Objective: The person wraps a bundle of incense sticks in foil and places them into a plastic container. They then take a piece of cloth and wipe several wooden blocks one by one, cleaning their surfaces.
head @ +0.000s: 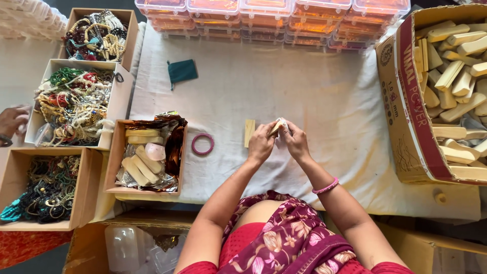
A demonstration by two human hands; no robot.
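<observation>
Both of my hands meet over the middle of the white cloth. My left hand and my right hand together grip a small pale wooden stick with a bit of white wrapping at its tip. A second flat wooden piece lies on the cloth just left of my left hand. A pink ring lies further left. A pink bangle is on my right wrist.
A cardboard box of wooden sticks stands at right. At left are a foil-lined box of sticks and three boxes of bead necklaces. A green pouch and stacked clear containers lie at the back. Another person's hand shows at far left.
</observation>
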